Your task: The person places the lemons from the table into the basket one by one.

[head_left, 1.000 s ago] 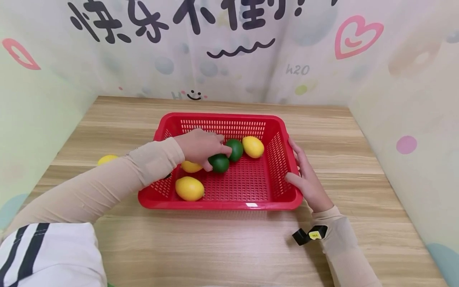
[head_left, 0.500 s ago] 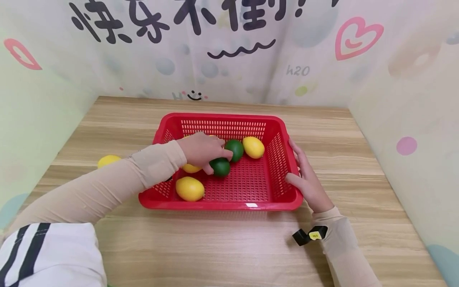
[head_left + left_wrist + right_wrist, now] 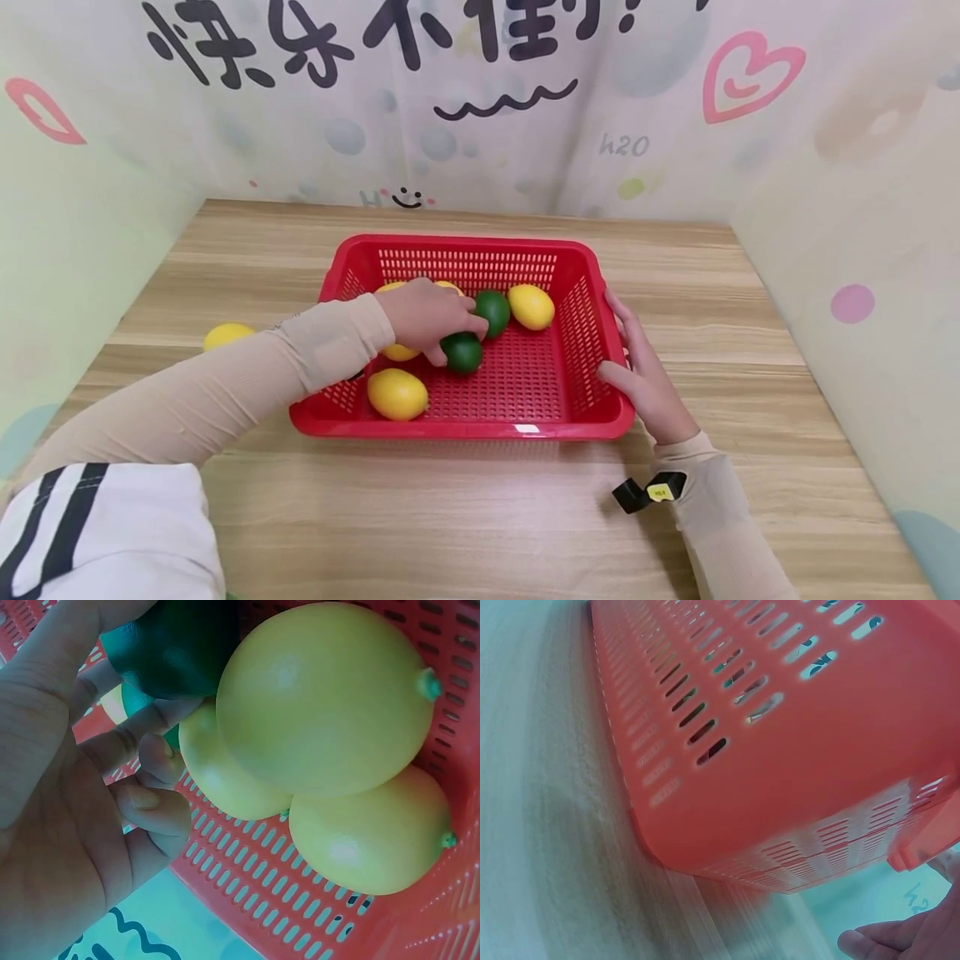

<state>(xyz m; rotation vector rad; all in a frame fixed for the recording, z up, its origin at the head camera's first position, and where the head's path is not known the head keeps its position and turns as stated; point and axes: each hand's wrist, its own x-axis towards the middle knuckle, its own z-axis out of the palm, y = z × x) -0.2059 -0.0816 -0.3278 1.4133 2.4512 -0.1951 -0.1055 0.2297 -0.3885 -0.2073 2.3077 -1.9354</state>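
Observation:
In the head view, a red plastic basket [image 3: 495,429] holds yellow lemons and dark green limes. My left hand [image 3: 429,312] reaches over its left half and pinches a dark green lime [image 3: 462,354] between thumb and fingers. Against the fingertips' far side lies another green lime [image 3: 492,312]. The left wrist view shows the held lime [image 3: 176,652] at the fingers, with several lemons [image 3: 322,697] heaped beside the hand. My right hand [image 3: 645,379] grips the basket's right rim, thumb over the top and fingers along the outer side.
One lemon [image 3: 531,307] sits near the basket's back right corner and another [image 3: 397,394] at its front left. Outside, left of the basket, a further lemon [image 3: 227,335] lies on the wooden table [image 3: 420,517]. A printed wall covering [image 3: 480,158] stands behind the table.
My left hand has shifted slightly right and toward the front, and the pinched lime has moved a little the same way. My right hand keeps its place on the basket rim.

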